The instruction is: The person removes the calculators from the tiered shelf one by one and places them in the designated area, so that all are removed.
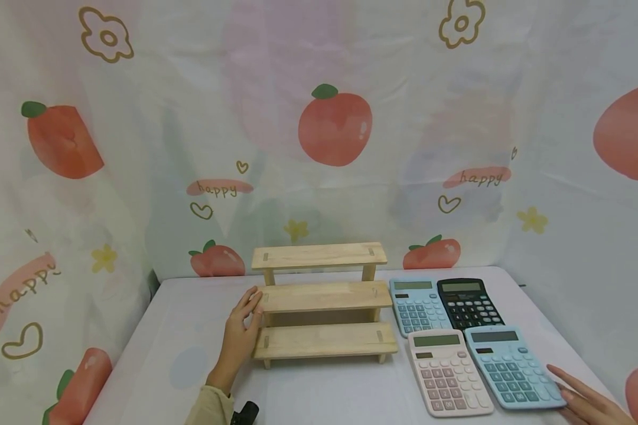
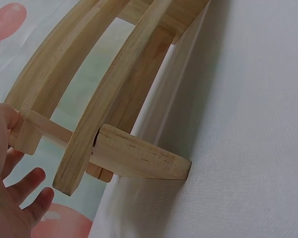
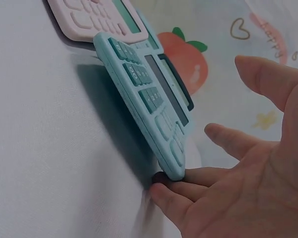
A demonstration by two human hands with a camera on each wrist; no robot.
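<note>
A three-tier wooden shelf stand [image 1: 324, 295] stands upright on the table. My left hand [image 1: 243, 333] touches the left end of its middle plank. In the left wrist view, the hand [image 2: 7, 183] has its thumb against a plank end and its other fingers spread. My right hand [image 1: 590, 401] is at the lower right corner of a blue calculator [image 1: 516, 369]. In the right wrist view, fingertips of the hand [image 3: 233, 183] touch that calculator's [image 3: 144, 104] corner from below, while its thumb stands apart. Part of those fingers is hidden.
Left of that calculator lies a pink-and-white calculator [image 1: 449, 372]. Behind them lie another light blue calculator [image 1: 420, 307] and a black calculator [image 1: 470, 304], all right of the stand. A printed cloth backdrop [image 1: 335, 200] encloses the back and sides of the white table [image 1: 154, 348].
</note>
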